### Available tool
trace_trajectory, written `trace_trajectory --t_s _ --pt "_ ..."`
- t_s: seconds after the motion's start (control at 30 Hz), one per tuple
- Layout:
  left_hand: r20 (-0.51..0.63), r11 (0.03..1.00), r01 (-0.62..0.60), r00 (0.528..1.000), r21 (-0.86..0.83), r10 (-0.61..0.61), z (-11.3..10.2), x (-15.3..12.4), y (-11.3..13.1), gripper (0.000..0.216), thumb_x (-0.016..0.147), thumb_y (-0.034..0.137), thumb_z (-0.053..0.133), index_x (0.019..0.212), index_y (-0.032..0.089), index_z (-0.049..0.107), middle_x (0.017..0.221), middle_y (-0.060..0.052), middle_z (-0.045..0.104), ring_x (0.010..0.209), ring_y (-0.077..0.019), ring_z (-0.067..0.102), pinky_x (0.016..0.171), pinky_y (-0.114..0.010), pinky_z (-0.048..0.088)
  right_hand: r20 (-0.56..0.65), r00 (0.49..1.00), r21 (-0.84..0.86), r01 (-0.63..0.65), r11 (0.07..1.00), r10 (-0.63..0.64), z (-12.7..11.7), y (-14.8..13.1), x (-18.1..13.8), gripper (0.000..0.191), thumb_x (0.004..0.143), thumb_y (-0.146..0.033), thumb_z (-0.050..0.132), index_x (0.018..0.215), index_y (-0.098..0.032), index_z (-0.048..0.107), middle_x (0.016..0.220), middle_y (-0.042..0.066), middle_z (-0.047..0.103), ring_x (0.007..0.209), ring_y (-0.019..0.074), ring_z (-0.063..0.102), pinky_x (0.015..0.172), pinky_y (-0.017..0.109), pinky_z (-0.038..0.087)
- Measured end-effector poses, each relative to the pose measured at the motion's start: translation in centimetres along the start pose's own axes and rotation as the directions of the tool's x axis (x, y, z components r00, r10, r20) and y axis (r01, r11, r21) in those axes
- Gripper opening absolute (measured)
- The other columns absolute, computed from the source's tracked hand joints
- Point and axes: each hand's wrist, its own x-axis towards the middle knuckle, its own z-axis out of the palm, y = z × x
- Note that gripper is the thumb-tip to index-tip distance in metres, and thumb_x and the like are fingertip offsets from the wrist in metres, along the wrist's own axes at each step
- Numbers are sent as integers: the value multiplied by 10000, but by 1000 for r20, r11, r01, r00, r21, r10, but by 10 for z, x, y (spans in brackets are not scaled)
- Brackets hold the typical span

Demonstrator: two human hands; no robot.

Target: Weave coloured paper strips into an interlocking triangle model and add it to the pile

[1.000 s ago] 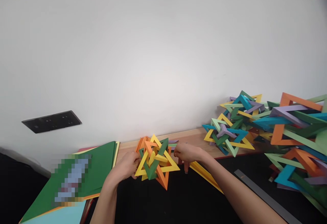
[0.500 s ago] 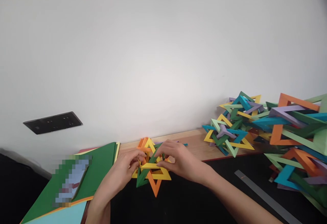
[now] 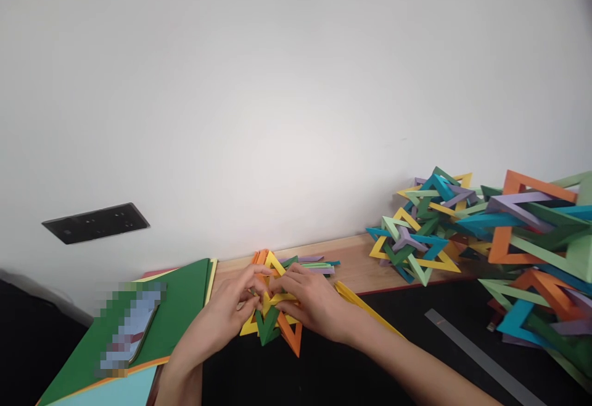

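Note:
Between my hands sits a folded-paper star model [image 3: 269,326] made of interlocked yellow, green and orange frames. My left hand [image 3: 234,304] pinches its left side with thumb and fingertips. From the right, my right hand [image 3: 308,298] closes its fingers on the upper right part, hiding some of the frames. Several orange paper strips [image 3: 260,256] lie just behind the model. Beyond my right hand are folded strips [image 3: 319,265] in purple, green and blue, and long yellow strips [image 3: 363,307] lie by my right wrist.
Finished paper star models [image 3: 411,239] in many colours pile up at the right. A ruler [image 3: 481,353] lies on the black mat [image 3: 370,375]. At left, a phone [image 3: 132,329] rests on green paper sheets [image 3: 185,295]. A black socket plate [image 3: 97,222] is on the wall.
The star model has turned a little, its orange point shifting right. My right hand has moved slightly left and lower, uncovering the coloured strips behind it and the yellow strips by the wrist.

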Motion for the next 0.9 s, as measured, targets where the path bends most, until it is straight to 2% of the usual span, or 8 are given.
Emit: trace_trajectory --t_s 0.2,0.3,0.47,0.63,0.77,0.9 --pt "40 992 27 999 -126 -22 1 -3 6 399 881 200 446 1272 278 423 912 -4 571 734 -138 587 728 -265 455 -26 999 28 -45 999 46 -13 -9 -1 92 861 -186 576 940 -175 621 867 47 659 828 185 553 703 271 404" --pt "51 974 68 997 -217 -59 3 -3 9 448 831 166 531 1254 276 431 893 11 557 730 -128 564 692 -249 446 -24 988 46 -154 987 155 -21 -17 -3 24 831 -196 615 841 -175 606 784 23 633 750 164 545 637 248 375" --pt "29 952 141 990 -271 -138 14 6 14 487 705 120 640 1154 258 510 842 50 522 589 -84 525 591 -225 462 64 940 132 -340 931 334 -30 -22 -6 115 794 -182 632 705 -173 560 693 -9 619 639 127 530 554 221 327" --pt "-23 948 112 992 -299 -125 21 12 17 445 704 90 602 1120 237 542 812 51 529 572 -79 544 555 -207 459 84 935 237 -353 905 343 -35 -17 -8 54 773 -189 650 761 -187 597 738 -15 657 673 129 570 568 214 355" --pt "-34 950 98 993 -297 -113 21 12 19 419 727 85 587 1122 219 546 801 41 549 574 -79 536 546 -197 457 106 938 333 -347 877 330 -37 -11 -8 82 743 -214 682 780 -194 611 808 -16 659 681 126 575 594 214 406" --pt "-56 952 82 993 -295 -102 21 13 18 361 744 116 606 1089 211 559 778 38 547 591 -91 536 534 -197 465 142 943 442 -333 833 301 -36 -6 -7 79 753 -211 664 776 -189 592 795 -21 642 685 117 586 607 205 435"
